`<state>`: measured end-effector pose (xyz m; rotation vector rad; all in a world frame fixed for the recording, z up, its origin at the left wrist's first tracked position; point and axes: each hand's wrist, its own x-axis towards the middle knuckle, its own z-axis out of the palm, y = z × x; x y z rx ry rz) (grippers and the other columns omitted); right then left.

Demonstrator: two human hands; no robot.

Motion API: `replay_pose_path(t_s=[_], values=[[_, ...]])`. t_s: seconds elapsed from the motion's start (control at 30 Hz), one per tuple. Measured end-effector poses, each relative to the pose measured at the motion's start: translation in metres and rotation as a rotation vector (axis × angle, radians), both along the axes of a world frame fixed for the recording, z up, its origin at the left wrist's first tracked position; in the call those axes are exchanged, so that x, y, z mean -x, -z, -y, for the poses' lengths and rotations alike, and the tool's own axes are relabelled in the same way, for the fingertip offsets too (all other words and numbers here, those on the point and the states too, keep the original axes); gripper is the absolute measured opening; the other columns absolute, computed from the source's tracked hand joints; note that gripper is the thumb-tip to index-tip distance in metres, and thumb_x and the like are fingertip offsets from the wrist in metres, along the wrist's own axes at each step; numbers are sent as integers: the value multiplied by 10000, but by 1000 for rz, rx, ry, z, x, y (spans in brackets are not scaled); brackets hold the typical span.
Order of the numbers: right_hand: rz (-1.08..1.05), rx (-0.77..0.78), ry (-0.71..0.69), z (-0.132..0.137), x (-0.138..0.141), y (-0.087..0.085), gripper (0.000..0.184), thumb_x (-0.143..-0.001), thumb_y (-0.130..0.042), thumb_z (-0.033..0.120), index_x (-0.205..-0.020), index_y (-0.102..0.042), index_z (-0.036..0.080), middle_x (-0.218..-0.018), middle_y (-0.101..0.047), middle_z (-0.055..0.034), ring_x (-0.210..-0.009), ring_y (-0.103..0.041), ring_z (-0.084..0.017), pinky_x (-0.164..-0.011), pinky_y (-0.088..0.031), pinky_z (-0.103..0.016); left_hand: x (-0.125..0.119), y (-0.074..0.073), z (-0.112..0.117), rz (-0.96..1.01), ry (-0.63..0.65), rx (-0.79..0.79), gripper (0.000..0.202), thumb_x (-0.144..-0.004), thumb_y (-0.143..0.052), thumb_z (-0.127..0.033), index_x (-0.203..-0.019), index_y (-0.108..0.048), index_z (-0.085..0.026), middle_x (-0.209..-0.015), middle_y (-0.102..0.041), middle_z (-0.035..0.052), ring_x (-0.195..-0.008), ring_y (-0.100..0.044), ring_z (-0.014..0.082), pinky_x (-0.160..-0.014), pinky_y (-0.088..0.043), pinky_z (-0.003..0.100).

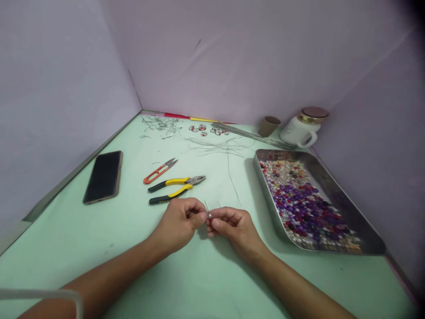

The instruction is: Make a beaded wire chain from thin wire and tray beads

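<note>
Close together over the table, my left hand (184, 221) and my right hand (234, 226) pinch a small beaded wire piece (210, 216) between their fingertips. A pale pearl-like bead and a bit of red show on it, and thin wire ends stick up. Fingers cover most of the piece. Just beyond my left hand lie yellow-and-black pliers (179, 184) with their jaws pointing right. Orange thread snips (160, 171) rest behind the pliers. Loose lengths of thin wire (215, 146) are spread on the table ahead of my hands.
At right stands a metal tray (270, 208) of mixed beads (305, 204). Behind it are a lidded white mug (299, 130) and a brown cup (268, 126). A phone (103, 177) lies at left. Wire scraps (161, 126) and several beaded pieces (202, 128) sit near the back wall.
</note>
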<state>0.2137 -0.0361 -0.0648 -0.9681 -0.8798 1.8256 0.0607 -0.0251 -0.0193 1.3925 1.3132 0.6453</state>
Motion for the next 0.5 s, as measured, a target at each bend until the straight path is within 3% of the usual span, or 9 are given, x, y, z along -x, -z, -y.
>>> replay_pose_path(t_s=[0.3,0.5], values=[[50,49,49,-1,3,-3,165,-585,-734,255,-646,-653,124,-540,-654,-28,-498,-596,-117,-523,-518,-262,-2,2,4,-32,0,-56,121,-700,-508,-226,-633,-551,-135,-543,-507,-21,-520,-417,92,-489,-334,204],[39,24,26,-1,2,-2,165,-611,-717,260,-651,-643,118,-539,-649,-25,-483,-588,-105,-513,-509,-244,-3,4,3,59,-16,5,119,-684,-522,-229,-632,-543,-125,-553,-516,-13,-530,-424,91,-504,-338,211]])
